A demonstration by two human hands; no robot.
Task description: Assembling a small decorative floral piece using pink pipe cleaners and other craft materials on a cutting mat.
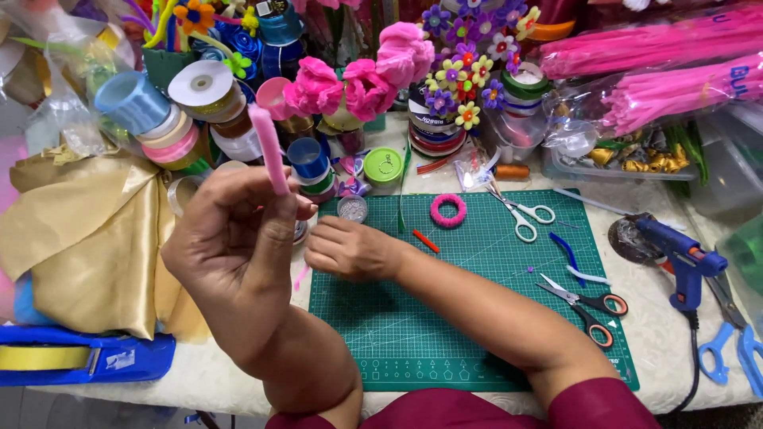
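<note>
Head view: left hand grips a pink stem upright, its long axis vertical; right hand rests curled on the mat just beside, holding nothing visible.

Cutting mat lies on the table. Ring and two scissors on mat. Glue gun right of mat, folded cloth left, ribbon spools behind.

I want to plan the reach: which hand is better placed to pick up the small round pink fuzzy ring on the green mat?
Probably the right hand: it rests low on the green cutting mat, nearer the pink fuzzy ring. The left hand is raised, gripping a pink fuzzy stick.
</note>
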